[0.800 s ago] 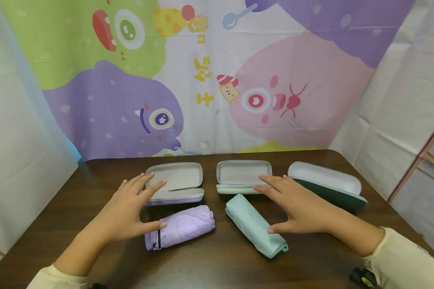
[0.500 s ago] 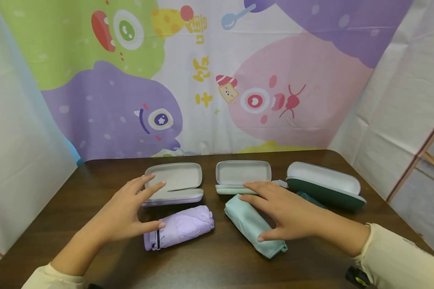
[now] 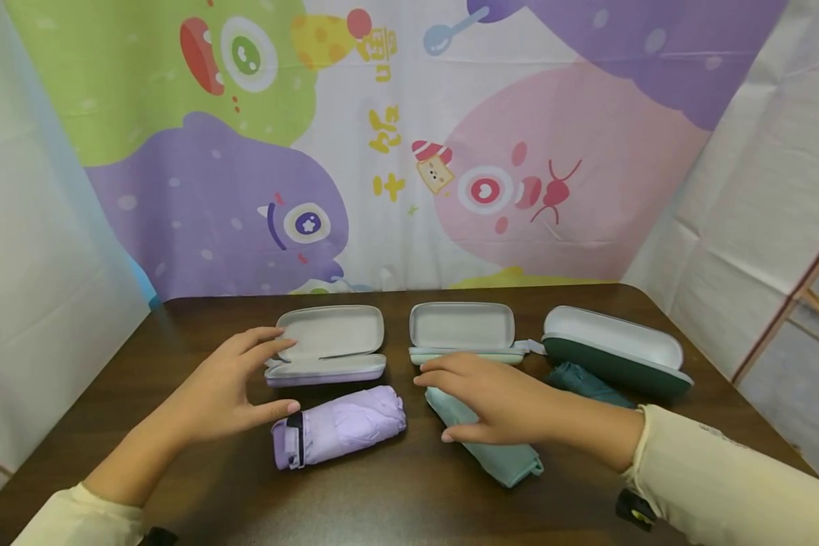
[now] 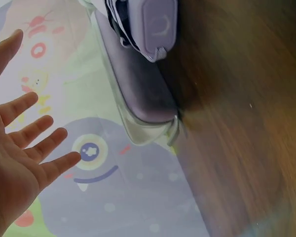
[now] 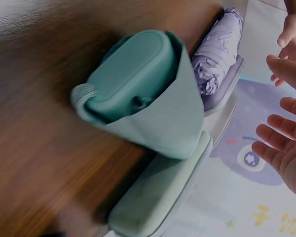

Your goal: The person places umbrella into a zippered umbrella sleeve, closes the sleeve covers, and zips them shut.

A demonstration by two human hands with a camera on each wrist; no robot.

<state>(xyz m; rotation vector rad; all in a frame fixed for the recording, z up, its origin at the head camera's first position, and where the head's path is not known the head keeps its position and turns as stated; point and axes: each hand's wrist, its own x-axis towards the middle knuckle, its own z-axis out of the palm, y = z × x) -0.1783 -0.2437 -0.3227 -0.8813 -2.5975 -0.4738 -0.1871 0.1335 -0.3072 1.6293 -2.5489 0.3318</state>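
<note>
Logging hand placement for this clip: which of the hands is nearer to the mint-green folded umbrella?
Right. The right hand is above the mint-green folded umbrella; the left hand is farther off to its left, near the lilac folded umbrella.

You've got a lilac umbrella [image 3: 358, 421], black strap [image 3: 299, 438], lower centre-left; mint umbrella [image 3: 508, 462], lower centre; dark-green case [image 3: 617, 371], right; your cream sleeves [image 3: 737, 474]; green-purple-pink cartoon backdrop [image 3: 375, 250], top.

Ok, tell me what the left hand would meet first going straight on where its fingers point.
Probably the lilac case: in the head view, the left hand points towards it. The hand's height is unclear, so it might pass above.
</note>
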